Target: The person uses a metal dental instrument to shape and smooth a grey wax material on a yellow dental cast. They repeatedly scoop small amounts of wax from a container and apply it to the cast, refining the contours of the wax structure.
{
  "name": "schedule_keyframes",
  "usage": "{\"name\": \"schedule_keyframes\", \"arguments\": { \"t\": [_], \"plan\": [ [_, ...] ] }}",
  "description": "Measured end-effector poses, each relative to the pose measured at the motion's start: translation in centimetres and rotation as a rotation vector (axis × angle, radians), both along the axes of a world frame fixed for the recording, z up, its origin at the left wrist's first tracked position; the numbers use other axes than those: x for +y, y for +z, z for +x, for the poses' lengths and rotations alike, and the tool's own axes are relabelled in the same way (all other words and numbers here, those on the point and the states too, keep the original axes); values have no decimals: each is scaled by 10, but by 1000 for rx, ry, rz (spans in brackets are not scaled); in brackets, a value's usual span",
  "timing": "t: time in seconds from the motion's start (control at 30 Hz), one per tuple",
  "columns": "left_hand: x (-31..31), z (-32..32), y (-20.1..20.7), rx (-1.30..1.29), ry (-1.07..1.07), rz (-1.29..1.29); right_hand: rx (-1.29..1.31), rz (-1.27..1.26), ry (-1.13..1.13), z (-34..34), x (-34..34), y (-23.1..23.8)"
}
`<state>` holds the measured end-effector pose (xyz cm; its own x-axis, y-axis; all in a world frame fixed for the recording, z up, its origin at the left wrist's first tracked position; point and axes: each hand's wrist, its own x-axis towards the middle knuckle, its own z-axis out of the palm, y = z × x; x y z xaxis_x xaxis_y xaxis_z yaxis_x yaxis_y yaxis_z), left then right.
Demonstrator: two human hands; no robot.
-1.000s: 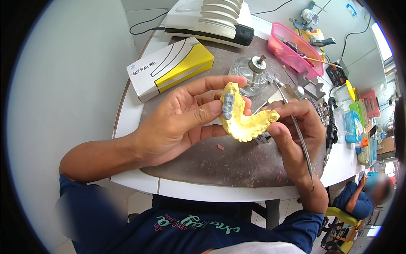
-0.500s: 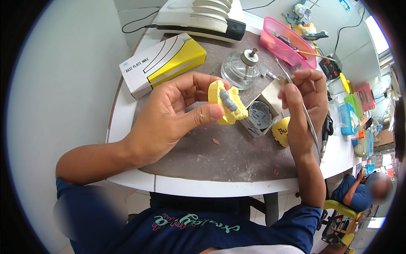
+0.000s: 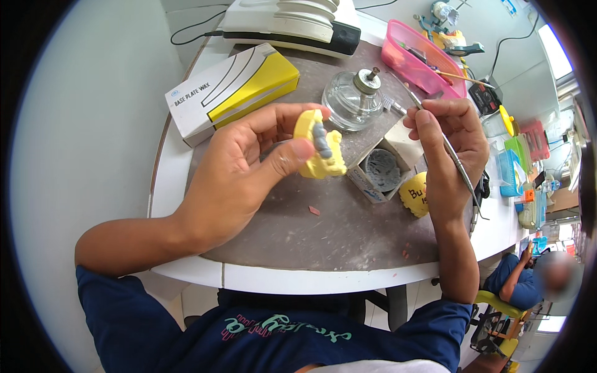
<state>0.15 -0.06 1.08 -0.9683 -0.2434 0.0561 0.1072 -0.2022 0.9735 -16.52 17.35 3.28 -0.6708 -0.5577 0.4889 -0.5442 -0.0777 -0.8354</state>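
Observation:
My left hand (image 3: pixel 239 165) grips a yellow dental plaster model (image 3: pixel 306 127) between thumb and fingers, lifted above the bench. Grey-blue wax teeth (image 3: pixel 321 140) run along one side of the model. In my right hand (image 3: pixel 453 149) is a thin metal wax carving tool (image 3: pixel 457 160), held like a pen, its upper tip pointing toward the glass burner and apart from the model. Between the hands, a small open box (image 3: pixel 373 186) holds a round block of grey wax (image 3: pixel 382 170). Beside it lies a second yellow plaster piece (image 3: pixel 412 194) with handwriting, partly hidden by my right wrist.
A glass spirit burner (image 3: pixel 351 102) stands behind the model, near a white and yellow box (image 3: pixel 233 90). Farther back are a white machine (image 3: pixel 289 31) and a pink basket (image 3: pixel 404 53) of tools. A pink scrap (image 3: pixel 314 211) lies on the bench. At far right sits another person (image 3: pixel 521 283).
My left hand has drawn the model slightly left and turned it. My right hand has shifted a little right, with the carving tool still in its fingers.

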Motion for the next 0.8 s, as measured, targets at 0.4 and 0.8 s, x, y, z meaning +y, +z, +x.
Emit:
{"name": "schedule_keyframes", "arguments": {
  "t": [0.4,0.8],
  "plan": [
    [5,1,1,-124,-128,321,-12,-6,4,-3,-3,-3],
    [10,6,1,-158,-149,337,15,-9,3,-2,-2,-6]
  ]
}}
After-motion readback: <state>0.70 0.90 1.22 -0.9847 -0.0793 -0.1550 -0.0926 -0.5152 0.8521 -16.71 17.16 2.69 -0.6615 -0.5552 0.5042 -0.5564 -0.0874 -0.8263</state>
